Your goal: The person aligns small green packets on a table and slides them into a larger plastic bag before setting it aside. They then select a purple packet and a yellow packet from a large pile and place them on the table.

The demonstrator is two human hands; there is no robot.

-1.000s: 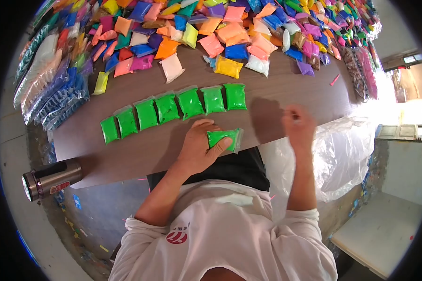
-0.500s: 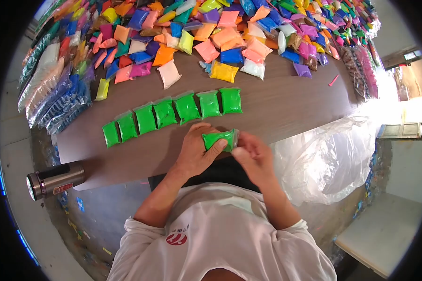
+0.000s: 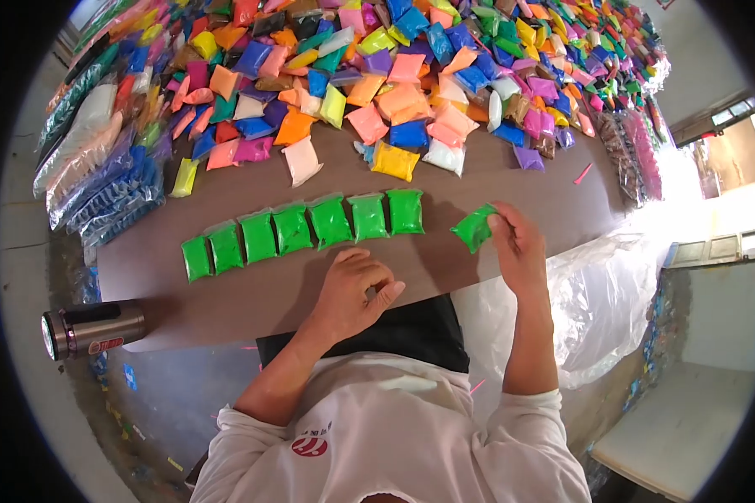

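Note:
Pinched in my right hand (image 3: 518,243) is a small bright green packet (image 3: 474,228), held by one end above the table, right of a row. That row (image 3: 328,221) has several similar green packets in clear film, lying side by side in a slight curve. My left hand (image 3: 357,289) rests near the table's front edge, just below the row. Its fingers are loosely curled and apart from the thumb, with nothing in them.
A large heap of multicoloured packets (image 3: 394,92) covers the back of the brown table (image 3: 310,180). Stacked filled bags (image 3: 113,176) stand at the left. A metal flask (image 3: 94,329) lies at the front left corner. Clear plastic sheeting (image 3: 596,310) hangs at the right.
My right hand has taken the green packet out of my left hand and carried it right and away from my body. The left hand has let go and stays near the table edge.

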